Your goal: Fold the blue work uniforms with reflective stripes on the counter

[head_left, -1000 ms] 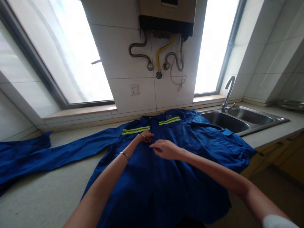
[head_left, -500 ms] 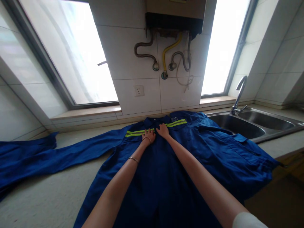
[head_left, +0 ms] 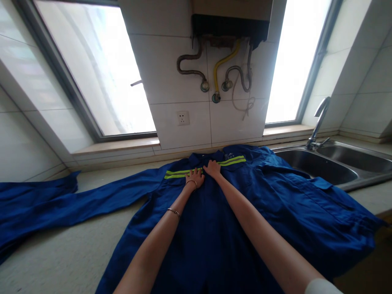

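A blue work jacket (head_left: pixel 211 237) with yellow-green and grey reflective stripes lies front up across the countertop, its collar toward the wall. My left hand (head_left: pixel 195 178) rests on the left chest stripe beside the front opening, fingers spread over the cloth. Close to its right, my right hand (head_left: pixel 212 168) has its fingers bent in at the edge of the front opening, just below the collar (head_left: pixel 206 157), and appears to pinch the fabric. One sleeve (head_left: pixel 113 203) stretches out to the left. The jacket's right side is bunched in folds near the sink.
More blue cloth (head_left: pixel 39 190) lies at the far left of the pale countertop (head_left: pixel 70 255). A double steel sink (head_left: pixel 355 179) with a faucet (head_left: pixel 318 120) stands at right. On the tiled wall are a socket (head_left: pixel 183 118) and a water heater (head_left: pixel 229 28) with hoses.
The view has shifted slightly left, so the surroundings sit further right. Both hands stay near the jacket's front opening, with little visible movement.
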Motion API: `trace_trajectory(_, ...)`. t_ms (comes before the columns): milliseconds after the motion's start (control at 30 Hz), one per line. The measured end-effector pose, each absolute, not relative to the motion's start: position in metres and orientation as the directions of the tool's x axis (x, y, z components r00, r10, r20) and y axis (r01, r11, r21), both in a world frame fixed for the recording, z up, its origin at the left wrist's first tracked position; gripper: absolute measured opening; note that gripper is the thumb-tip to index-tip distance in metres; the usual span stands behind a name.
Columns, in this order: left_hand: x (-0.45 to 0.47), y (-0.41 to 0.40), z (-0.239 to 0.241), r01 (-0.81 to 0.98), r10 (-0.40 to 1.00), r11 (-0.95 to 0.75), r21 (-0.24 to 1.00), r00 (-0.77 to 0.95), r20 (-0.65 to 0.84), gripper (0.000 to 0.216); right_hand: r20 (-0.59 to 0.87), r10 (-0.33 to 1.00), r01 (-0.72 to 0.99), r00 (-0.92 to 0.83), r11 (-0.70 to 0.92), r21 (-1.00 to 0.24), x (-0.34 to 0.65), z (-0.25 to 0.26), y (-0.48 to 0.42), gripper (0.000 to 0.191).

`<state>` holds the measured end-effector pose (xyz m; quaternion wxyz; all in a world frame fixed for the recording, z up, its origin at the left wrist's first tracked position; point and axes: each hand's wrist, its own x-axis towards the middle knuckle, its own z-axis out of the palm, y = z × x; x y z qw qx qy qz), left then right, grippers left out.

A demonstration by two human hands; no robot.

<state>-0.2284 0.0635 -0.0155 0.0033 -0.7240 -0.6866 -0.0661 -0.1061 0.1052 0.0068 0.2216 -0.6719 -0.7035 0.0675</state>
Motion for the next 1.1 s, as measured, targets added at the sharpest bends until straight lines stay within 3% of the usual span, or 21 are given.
trace_trajectory(167,-0.231,0.066,-0.018,0.992,0.989,-0.093,0.09,0.081,0.127,0.057,0.268,0.962,0.892,0.044,0.083,-0.444,-0.108,0.002,0.115,0.045)
trace_trajectory(333,-0.234,0.08,-0.014,0.984,0.968,-0.15,0.097,0.127,0.217,0.041,0.283,0.956,0.831,0.081,0.092,-0.548,-0.101,-0.002,0.125,0.031)
trace_trajectory(600,-0.237,0.112,-0.005,0.986,0.935,-0.117,0.115,0.07,0.347,0.038,0.281,0.955,0.733,0.094,0.125,-0.669,-0.091,-0.006,0.142,0.028)
trace_trajectory(867,-0.231,0.122,-0.01,0.99,0.944,-0.093,0.104,0.055,0.326,0.03,0.355,0.934,0.637,0.031,0.255,-0.727,-0.095,-0.009,0.147,0.023)
trace_trajectory(1100,-0.225,0.125,-0.009,0.989,0.95,0.004,0.15,-0.051,0.31,0.026,0.323,0.944,0.649,0.074,0.2,-0.734,-0.1,-0.012,0.153,0.026)
